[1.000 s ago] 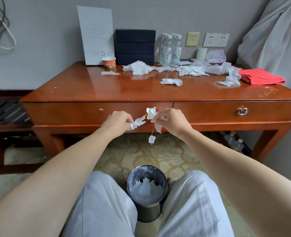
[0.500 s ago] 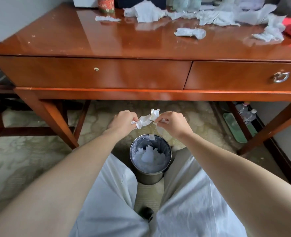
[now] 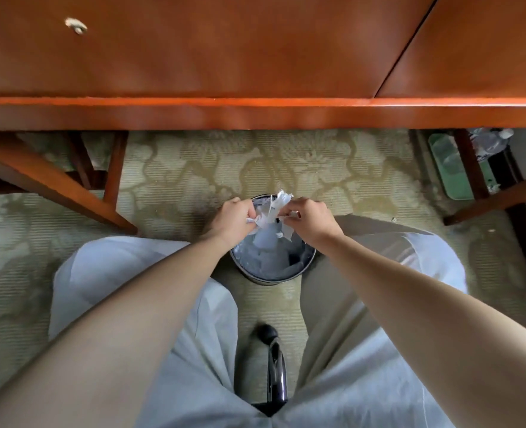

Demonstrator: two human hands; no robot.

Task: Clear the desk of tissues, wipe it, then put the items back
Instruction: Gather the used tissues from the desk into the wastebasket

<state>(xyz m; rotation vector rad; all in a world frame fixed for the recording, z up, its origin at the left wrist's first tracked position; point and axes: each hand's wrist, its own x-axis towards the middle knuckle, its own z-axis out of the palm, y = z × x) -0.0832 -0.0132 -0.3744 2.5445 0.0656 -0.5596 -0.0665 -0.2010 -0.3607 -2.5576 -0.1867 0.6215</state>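
Tissue (image 3: pixel 270 211) lower, above tissue-filled bin (image 3: pixel 267 278)

At twelve o'clock the drawer fronts (image 3: pixel 224 50) are glossy, lacquered wood. The tissue (image 3: pixel 271 208) is crumpled matt paper. The bin (image 3: pixel 267 280) under it is shiny metal with a filmy plastic liner. The carpet (image 3: pixel 193 174) is a ribbed, matt weave, and the trousers (image 3: pixel 125 273) are smooth cloth.

Can't see the top of the desk (image 3: pixel 193 57) past the upper edge, only drawer fronts. Can't make out the fingertips of the left hand (image 3: pixel 229 222) or right hand (image 3: pixel 312 220), buried in the tissue (image 3: pixel 271 211). Can't see the far part of the bin (image 3: pixel 274 274) behind both. Upper right, can't identify the blurred clutter (image 3: pixel 487 140), half behind a leg (image 3: pixel 468 162).
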